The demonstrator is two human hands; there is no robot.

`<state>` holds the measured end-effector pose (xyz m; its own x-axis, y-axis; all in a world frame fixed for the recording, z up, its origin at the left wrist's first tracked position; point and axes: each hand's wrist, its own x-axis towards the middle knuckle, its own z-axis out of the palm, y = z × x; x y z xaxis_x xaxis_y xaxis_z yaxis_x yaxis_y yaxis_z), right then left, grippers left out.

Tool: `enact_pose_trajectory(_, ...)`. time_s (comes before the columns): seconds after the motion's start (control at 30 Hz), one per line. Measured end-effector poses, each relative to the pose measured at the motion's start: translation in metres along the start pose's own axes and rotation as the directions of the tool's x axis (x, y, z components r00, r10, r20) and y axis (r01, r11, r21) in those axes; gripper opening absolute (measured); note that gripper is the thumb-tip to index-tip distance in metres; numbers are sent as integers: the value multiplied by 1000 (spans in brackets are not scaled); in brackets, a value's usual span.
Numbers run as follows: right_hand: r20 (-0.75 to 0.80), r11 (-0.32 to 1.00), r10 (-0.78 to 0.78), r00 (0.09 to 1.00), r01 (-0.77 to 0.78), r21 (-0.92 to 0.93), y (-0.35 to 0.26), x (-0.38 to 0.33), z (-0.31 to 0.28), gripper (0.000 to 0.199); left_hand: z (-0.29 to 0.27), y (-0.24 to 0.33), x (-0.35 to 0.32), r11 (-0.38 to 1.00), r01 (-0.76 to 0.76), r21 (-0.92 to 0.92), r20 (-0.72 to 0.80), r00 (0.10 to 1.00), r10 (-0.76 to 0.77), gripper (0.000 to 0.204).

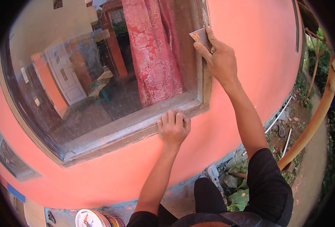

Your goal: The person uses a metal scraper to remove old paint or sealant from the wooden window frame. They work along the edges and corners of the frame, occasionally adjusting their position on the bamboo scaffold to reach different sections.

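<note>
My right hand (pixel 221 58) is raised and grips a flat metal scraper (pixel 200 36), its blade laid against the right upright of a grey window frame (pixel 204 81). My left hand (pixel 173 127) rests fingers-down on the window's lower sill (pixel 122 130), holding its edge. The frame is set in a salmon-orange wall (pixel 250 41). Behind the dusty glass (pixel 80 72) hangs a red flowered curtain (pixel 152 49).
A round paint can with a white lid (pixel 88 218) stands at the bottom left by the wall's foot. To the right lie green plants (pixel 238 189), white pipes (pixel 278 119) on bare soil and an orange pole (pixel 313 125) leaning across.
</note>
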<state>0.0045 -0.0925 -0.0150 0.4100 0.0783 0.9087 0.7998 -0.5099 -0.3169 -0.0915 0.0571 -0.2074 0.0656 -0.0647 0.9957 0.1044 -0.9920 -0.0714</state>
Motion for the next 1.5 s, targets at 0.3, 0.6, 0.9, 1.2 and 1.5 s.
enact_pose_trajectory(0.3,-145,993,-95,985,104,49,1,9,9,73,0,-1,-3,1000,7,4,0,1000,-7,13)
enact_pose_trajectory(0.6,-50,998,-64,997,64,-12,-6,28,-3,80,0,-1,-3,1000,9,-4,5,1000,-9,14)
enact_pose_trajectory(0.9,-149,991,-135,980,136,-3,-5,36,-1,74,0,0,-4,1000,13,13,23,1000,-14,15)
enact_pose_trajectory(1.2,-56,998,-62,997,62,3,-7,38,-6,79,0,-1,-4,1000,9,21,25,1000,-9,15)
enact_pose_trajectory(1.5,-48,999,-32,998,30,-28,-17,53,-16,77,2,2,0,1000,10,4,1,1000,-10,13)
